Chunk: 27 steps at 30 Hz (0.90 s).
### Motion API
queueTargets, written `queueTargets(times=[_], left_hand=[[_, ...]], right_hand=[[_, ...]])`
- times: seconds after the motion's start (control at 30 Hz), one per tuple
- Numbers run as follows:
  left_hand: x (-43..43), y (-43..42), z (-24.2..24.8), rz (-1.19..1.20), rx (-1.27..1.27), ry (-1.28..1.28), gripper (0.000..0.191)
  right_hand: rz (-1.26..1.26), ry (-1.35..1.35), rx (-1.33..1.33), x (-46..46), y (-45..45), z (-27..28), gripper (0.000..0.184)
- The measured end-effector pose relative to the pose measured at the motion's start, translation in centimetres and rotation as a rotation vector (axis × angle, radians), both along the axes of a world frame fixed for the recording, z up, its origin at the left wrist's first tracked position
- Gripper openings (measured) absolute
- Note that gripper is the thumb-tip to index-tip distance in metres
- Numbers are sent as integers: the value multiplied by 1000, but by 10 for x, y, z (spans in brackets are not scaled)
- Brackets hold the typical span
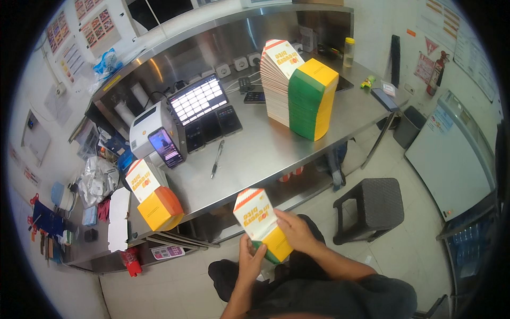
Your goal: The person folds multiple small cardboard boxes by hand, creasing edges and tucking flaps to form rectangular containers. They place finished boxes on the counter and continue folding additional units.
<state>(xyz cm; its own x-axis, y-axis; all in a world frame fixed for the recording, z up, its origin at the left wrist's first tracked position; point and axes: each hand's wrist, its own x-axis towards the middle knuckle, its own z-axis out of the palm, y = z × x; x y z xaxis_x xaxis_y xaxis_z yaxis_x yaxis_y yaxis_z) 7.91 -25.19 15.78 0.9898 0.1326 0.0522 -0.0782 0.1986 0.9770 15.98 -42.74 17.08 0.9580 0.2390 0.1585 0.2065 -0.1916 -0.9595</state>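
Above my lap, before the table's front edge, I hold a small stack of printed paperboard food cartons [255, 217], white at the top and yellow and green lower down. My left hand [252, 257] grips its lower left side, thumb on the front. On the right side rests my right hand [295, 229], its fingers along the stack's edge. A tall stack of similar folded cartons [306, 97] stands on the steel table [243, 155] at the far right. Nearer the left end lies a shorter stack with orange and yellow panels [159, 207].
A pen [217, 158], a propped phone [165, 147], a white label printer [149, 125] and a lit tablet [198, 99] with several handheld devices occupy the table. A dark plastic stool [370, 209] stands at right, near a white chest freezer [450, 155].
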Motion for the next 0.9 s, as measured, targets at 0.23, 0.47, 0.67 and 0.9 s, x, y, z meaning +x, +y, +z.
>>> queueTargets(times=[0.23,0.47,0.67,0.9], left_hand=[[102,-35,104,-149,338,-154,62],[225,-81,224,-43,683,-544,55],[326,-111,261,83,676,-478,43],[368,-117,254,147,937,-234,59]], right_hand=[[-47,-341,-24,76,-71,86,41],[-251,-707,-110,180,-123,233,40],[-214,-587,-313,277,-130,309,45],[51,-393,-719,342,-141,298,49]])
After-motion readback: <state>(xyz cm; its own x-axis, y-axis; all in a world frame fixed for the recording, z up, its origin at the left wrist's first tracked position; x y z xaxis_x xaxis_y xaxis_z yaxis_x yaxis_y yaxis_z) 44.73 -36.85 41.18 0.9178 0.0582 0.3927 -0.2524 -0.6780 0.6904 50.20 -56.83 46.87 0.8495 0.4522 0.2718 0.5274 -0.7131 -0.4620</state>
